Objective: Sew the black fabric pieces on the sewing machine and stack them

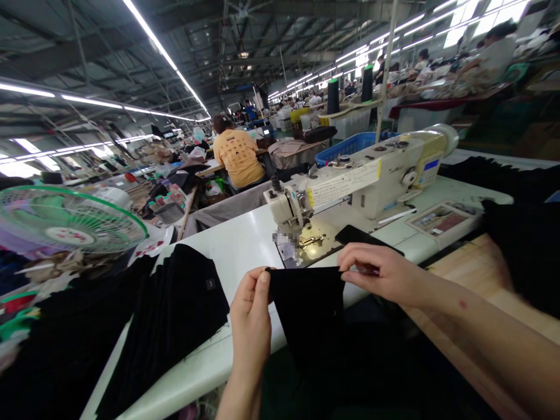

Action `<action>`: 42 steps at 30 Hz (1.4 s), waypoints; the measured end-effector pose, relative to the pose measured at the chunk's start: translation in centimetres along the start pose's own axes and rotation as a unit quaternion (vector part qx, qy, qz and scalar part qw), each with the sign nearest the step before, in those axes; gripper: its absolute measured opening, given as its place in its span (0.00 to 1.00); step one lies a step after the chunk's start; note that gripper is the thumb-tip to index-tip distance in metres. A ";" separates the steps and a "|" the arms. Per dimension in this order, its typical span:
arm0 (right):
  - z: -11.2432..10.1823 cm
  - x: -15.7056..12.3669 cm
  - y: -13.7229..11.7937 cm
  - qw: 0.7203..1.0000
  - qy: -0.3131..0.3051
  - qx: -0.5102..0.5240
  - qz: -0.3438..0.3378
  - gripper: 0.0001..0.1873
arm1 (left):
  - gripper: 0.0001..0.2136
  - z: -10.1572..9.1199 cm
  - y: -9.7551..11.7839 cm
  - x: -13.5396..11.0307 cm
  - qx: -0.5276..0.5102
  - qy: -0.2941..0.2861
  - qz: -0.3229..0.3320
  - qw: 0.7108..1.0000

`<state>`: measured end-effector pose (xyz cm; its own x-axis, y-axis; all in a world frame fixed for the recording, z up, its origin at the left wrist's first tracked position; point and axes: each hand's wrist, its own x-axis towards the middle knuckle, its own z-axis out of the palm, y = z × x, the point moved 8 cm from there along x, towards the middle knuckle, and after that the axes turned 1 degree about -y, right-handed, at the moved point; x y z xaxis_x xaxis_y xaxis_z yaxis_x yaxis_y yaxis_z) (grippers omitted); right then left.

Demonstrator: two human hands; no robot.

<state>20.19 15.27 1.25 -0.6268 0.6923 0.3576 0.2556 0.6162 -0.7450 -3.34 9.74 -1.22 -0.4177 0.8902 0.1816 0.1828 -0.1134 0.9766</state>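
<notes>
Left hand (250, 318): fingers pressed together, thumb and forefinger pinching the left top corner of a black fabric piece (308, 309). Right hand (385, 274): fingers closed, pinching the right top corner of the same piece. The fabric is held taut between both hands at the near edge of the white counter (236, 242), hanging down below it, just in front of the sewing machine (359, 184). A stack of black fabric (175, 315) lies on the counter to the left, beside a green fan (65, 219).
</notes>
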 end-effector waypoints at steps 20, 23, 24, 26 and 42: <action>3.4 1.0 -4.7 0.959 0.045 -0.178 -0.217 0.12 | 0.06 6.0 6.8 0.3 0.260 -0.299 0.192 0.898; 3.3 1.2 -4.6 0.952 0.061 -0.195 -0.227 0.11 | 0.07 6.5 5.5 1.5 0.224 -0.338 0.098 0.909; 3.1 1.3 -4.5 0.952 0.071 -0.192 -0.225 0.11 | 0.07 6.6 5.1 1.7 0.218 -0.346 0.087 0.909; 2.8 1.7 -4.0 0.961 0.082 -0.172 -0.203 0.09 | 0.07 6.6 4.6 2.1 0.212 -0.355 0.081 0.907; 8.9 4.2 8.6 0.977 -0.035 -0.134 0.164 0.18 | 0.07 9.1 -5.8 10.0 0.524 -0.251 0.124 0.804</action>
<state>13.18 20.19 -8.68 -0.5252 0.8474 0.0779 0.6283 0.4479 -0.6361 -0.44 23.33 -6.10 0.1104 0.9935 0.0293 0.9650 -0.1142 0.2362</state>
